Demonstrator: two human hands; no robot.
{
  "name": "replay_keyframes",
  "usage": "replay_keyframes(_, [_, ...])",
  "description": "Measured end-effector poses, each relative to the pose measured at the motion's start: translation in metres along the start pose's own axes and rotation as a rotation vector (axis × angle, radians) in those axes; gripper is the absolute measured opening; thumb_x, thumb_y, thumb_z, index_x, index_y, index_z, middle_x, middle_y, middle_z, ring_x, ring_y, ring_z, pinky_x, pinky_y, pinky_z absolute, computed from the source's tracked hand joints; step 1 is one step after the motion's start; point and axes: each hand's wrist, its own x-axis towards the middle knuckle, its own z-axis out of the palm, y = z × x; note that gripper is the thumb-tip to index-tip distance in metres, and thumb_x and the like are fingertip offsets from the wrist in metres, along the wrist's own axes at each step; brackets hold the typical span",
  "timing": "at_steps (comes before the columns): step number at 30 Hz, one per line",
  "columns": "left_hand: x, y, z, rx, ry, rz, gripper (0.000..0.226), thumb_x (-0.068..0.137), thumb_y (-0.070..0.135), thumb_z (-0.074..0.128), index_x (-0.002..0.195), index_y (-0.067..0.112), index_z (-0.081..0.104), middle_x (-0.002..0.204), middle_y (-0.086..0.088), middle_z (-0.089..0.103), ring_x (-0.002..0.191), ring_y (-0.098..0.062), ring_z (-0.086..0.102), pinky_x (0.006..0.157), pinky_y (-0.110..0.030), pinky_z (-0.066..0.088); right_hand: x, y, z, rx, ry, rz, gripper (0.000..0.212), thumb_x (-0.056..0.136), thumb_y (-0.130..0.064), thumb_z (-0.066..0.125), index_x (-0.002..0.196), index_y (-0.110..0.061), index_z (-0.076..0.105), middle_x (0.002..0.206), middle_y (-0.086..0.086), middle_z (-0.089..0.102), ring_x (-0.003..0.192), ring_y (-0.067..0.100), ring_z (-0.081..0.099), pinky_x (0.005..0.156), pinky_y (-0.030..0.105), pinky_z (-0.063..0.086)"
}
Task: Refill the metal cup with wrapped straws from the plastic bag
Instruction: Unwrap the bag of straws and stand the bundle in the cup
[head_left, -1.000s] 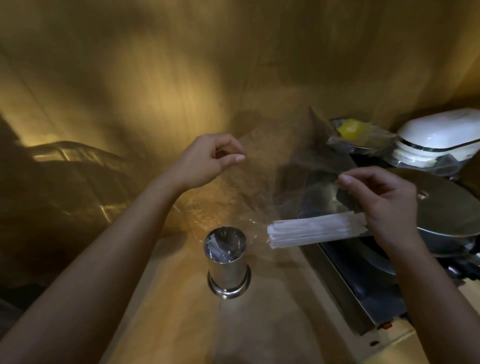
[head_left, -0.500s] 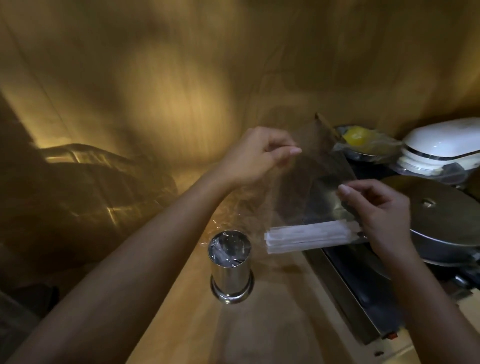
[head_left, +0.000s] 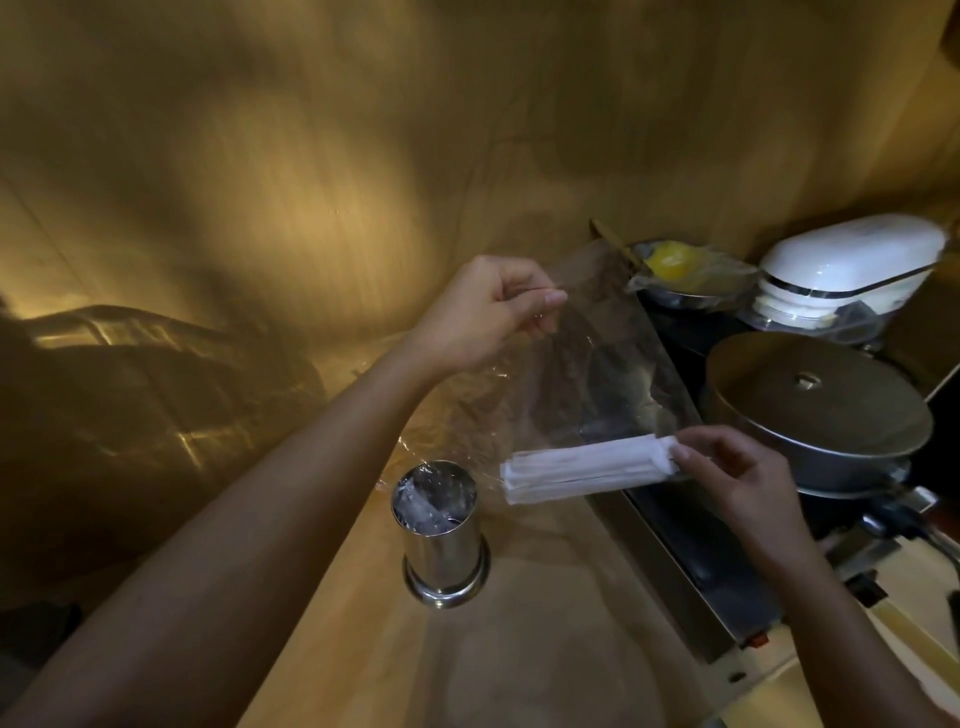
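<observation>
Head view, the only one we have. We see the left hand (head_left: 483, 312) raised above the counter, thumb and forefinger pinched on the upper edge of the clear plastic bag (head_left: 597, 374), holding it up. The bag hangs slack from that pinch toward 5 o'clock, wrinkled and see-through.

The right hand (head_left: 737, 478) sits at 4 o'clock from the left, fingers closed on one end of a bundle of wrapped straws (head_left: 587, 470). The bundle lies roughly level, its free end pointing toward 9 o'clock. We cannot tell whether the straws are fully out of the bag or still in its lower part; film seems to lie over them.

The metal cup (head_left: 444, 535) stands upright on the wooden counter (head_left: 519, 649), just below the bundle's free end, at about 7 o'clock from it, not touching. Something shiny and crumpled shows inside the cup; we cannot say what.

At 3 o'clock from the cup: a dark stovetop (head_left: 691, 540) with a lidded metal pan (head_left: 815, 405) on it. Beyond, at 1 o'clock, a white appliance (head_left: 852, 265) and a bowl holding something yellow under wrap (head_left: 675, 260).
</observation>
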Motion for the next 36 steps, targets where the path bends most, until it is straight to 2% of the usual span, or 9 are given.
replay_keyframes(2, [-0.001,-0.002,-0.001,-0.031,0.006,-0.013,0.01,0.087,0.003,0.057,0.08,0.004,0.063,0.051,0.009,0.064,0.052,0.002,0.058,0.06,-0.015,0.05,-0.001,0.002,-0.002,-0.017,-0.004,0.01,0.012,0.083,-0.007,0.061,0.089,-0.016,0.066,0.089,-0.002,0.067,0.08,-0.003,0.061,0.067,0.005,0.046])
replay_keyframes(6, [-0.002,-0.002,-0.004,-0.021,0.02,-0.002,0.014,0.087,0.002,0.056,0.089,-0.011,0.062,0.064,-0.003,0.062,0.054,0.002,0.059,0.061,-0.014,0.051,-0.001,0.004,0.0,0.004,0.042,0.03,0.014,0.085,-0.009,0.059,0.096,-0.01,0.068,0.09,0.003,0.069,0.076,0.006,0.063,0.062,0.012,0.051])
replay_keyframes(11, [-0.006,-0.002,-0.012,0.006,0.048,0.015,0.016,0.088,0.002,0.056,0.089,-0.013,0.062,0.065,-0.004,0.061,0.054,0.002,0.059,0.06,-0.014,0.05,0.001,0.004,0.002,0.01,0.076,0.02,0.016,0.085,-0.007,0.059,0.094,-0.015,0.069,0.084,-0.001,0.07,0.062,0.016,0.063,0.053,0.017,0.052])
replay_keyframes(14, [-0.011,-0.004,-0.023,-0.001,0.104,0.004,0.012,0.088,0.004,0.057,0.085,-0.005,0.064,0.065,-0.004,0.062,0.055,0.001,0.06,0.062,-0.015,0.05,0.007,-0.005,0.004,0.066,0.074,-0.027,0.02,0.083,-0.005,0.06,0.087,-0.021,0.071,0.073,-0.011,0.073,0.057,0.007,0.064,0.052,0.012,0.051])
replay_keyframes(18, [-0.019,-0.011,-0.044,-0.015,0.16,-0.014,0.015,0.088,0.008,0.058,0.075,0.013,0.064,0.063,0.004,0.068,0.06,-0.005,0.064,0.065,-0.02,0.053,0.016,-0.022,0.008,0.09,0.022,-0.097,0.035,0.083,-0.006,0.061,0.078,-0.038,0.071,0.076,-0.018,0.073,0.062,0.006,0.066,0.055,0.014,0.053])
replay_keyframes(23, [-0.034,-0.017,-0.066,-0.095,0.27,-0.024,0.017,0.088,0.004,0.056,0.074,0.011,0.062,0.055,0.01,0.07,0.054,-0.004,0.063,0.062,-0.02,0.054,0.033,-0.046,0.021,0.11,-0.006,-0.175,0.021,0.083,-0.007,0.061,0.087,-0.025,0.07,0.075,-0.017,0.073,0.066,-0.001,0.066,0.056,0.008,0.049])
replay_keyframes(26, [-0.046,-0.026,-0.077,-0.091,0.346,-0.049,0.018,0.088,0.006,0.056,0.073,0.013,0.063,0.055,0.011,0.069,0.054,-0.003,0.062,0.062,-0.021,0.053,0.044,-0.057,0.03,0.066,-0.037,-0.193,0.014,0.083,-0.008,0.061,0.093,-0.015,0.069,0.073,-0.007,0.071,0.065,0.001,0.064,0.057,0.01,0.051])
replay_keyframes(28, [-0.055,-0.032,-0.083,-0.089,0.387,-0.063,0.019,0.088,0.006,0.057,0.073,0.015,0.064,0.055,0.012,0.069,0.054,-0.002,0.063,0.06,-0.018,0.054,0.048,-0.063,0.036,0.035,-0.06,-0.205,0.014,0.083,-0.008,0.062,0.093,-0.014,0.068,0.077,0.001,0.068,0.062,0.005,0.063,0.057,0.012,0.052])
replay_keyframes(36, [-0.084,-0.055,-0.1,-0.122,0.508,-0.104,0.02,0.088,0.008,0.058,0.072,0.016,0.066,0.056,0.01,0.069,0.052,-0.002,0.061,0.057,-0.018,0.055,0.059,-0.073,0.064,-0.028,-0.139,-0.226,0.01,0.082,-0.012,0.063,0.09,-0.011,0.07,0.075,0.004,0.068,0.065,0.01,0.063,0.059,0.02,0.053])
